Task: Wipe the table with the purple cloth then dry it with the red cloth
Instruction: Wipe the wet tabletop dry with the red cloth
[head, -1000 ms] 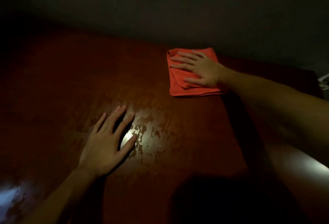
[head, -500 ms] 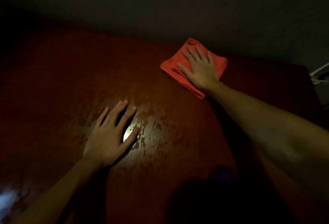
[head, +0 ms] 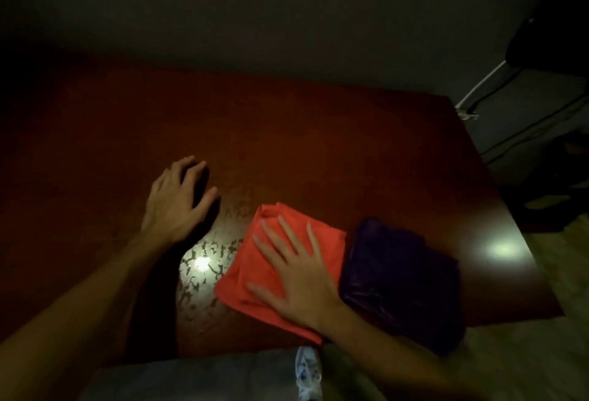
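Observation:
The folded red cloth (head: pixel 255 260) lies on the dark reddish-brown table (head: pixel 287 145) near its front edge. My right hand (head: pixel 296 276) presses flat on the red cloth with fingers spread. Just right of it lies the folded purple cloth (head: pixel 401 276), partly over the table's front right edge and touching the red one. My left hand (head: pixel 175 200) rests flat on the table, fingers apart, holding nothing. Between the two hands a wet, streaky patch (head: pixel 200 267) glints under a light.
The room is dim. The table's right edge (head: pixel 497 193) and front edge are close by. White and dark cables (head: pixel 478 88) hang against the wall at the right. A dark object (head: pixel 548 37) stands at the far right. Light flooring shows below right.
My right hand has dragged the red cloth from the far side of the table back to the front, beside the purple cloth. The view has tilted down and right; the left hand stayed put.

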